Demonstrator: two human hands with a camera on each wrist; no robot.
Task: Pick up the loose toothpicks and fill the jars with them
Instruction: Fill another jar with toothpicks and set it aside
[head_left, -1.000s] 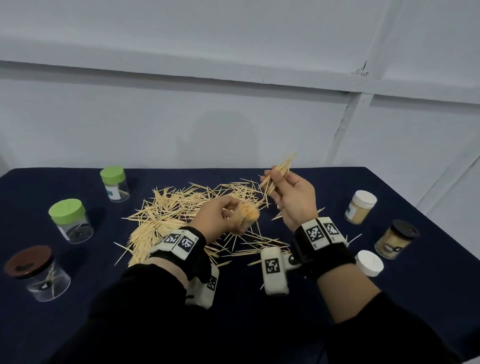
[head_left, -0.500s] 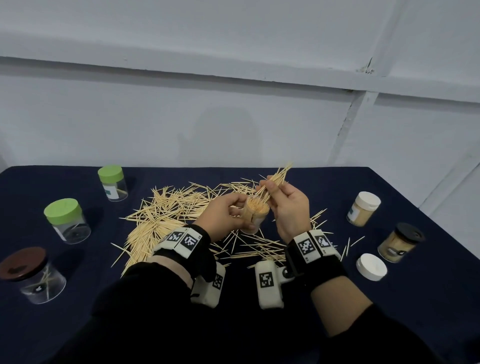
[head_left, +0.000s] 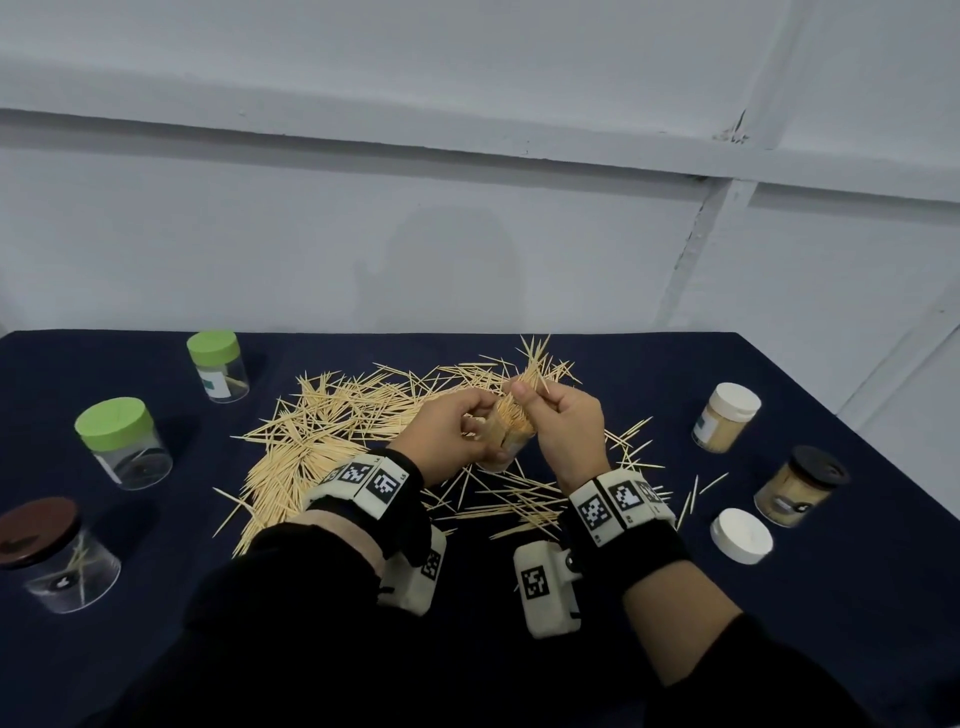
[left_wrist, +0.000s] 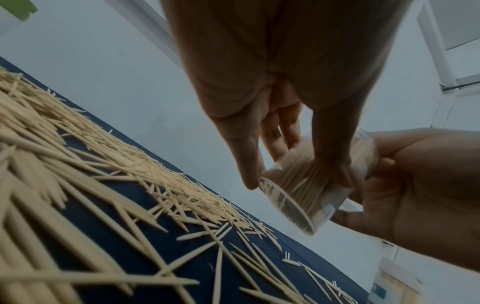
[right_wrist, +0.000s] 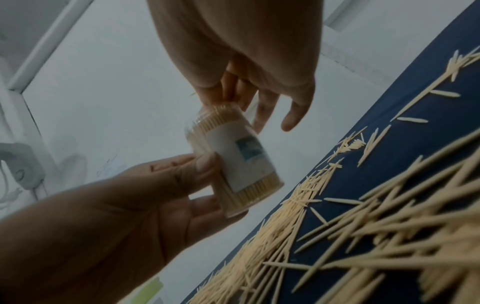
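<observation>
Right hand (head_left: 566, 426) lowered its toothpick bunch (head_left: 535, 364) into jar (head_left: 506, 436), fingers pinching; left hand (head_left: 441, 441) grips jar. Capped jars (head_left: 124, 441) and lid (head_left: 741, 535) flank desk (head_left: 779, 649) pile (head_left: 332, 415).

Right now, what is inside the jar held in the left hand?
The jar in the left hand is densely packed with upright toothpicks. The right hand pinches a bunch at its mouth, covering the opening.

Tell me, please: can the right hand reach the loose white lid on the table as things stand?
Probably not yet: the right hand pinches a toothpick bundle over the open jar. Nothing stands between it and the white lid.
</observation>
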